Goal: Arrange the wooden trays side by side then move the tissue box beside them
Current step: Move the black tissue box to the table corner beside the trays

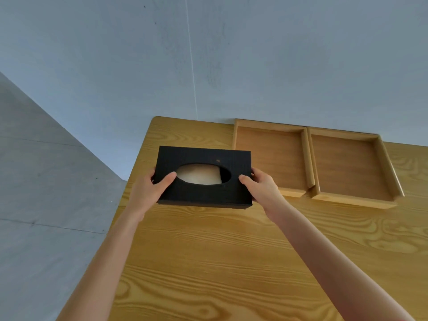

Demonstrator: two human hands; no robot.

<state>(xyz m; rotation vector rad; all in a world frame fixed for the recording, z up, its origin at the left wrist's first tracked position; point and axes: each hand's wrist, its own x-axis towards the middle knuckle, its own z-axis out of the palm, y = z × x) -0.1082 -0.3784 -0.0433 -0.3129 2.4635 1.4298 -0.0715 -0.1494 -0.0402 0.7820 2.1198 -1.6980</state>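
Observation:
A black tissue box (203,193) with an oval opening showing pale tissue is held over the table's far left part. My left hand (152,186) grips its left end, thumb on top. My right hand (261,185) grips its right end the same way. Two shallow wooden trays stand side by side against the wall: the left tray (271,156) and the right tray (349,167), their inner walls touching. The box's right end overlaps the left tray's near left corner in view; whether the box rests on the table or hangs just above it I cannot tell.
The wooden table (220,262) meets a grey wall (208,54) at the back. Its left edge runs diagonally, with grey floor (46,205) beyond it.

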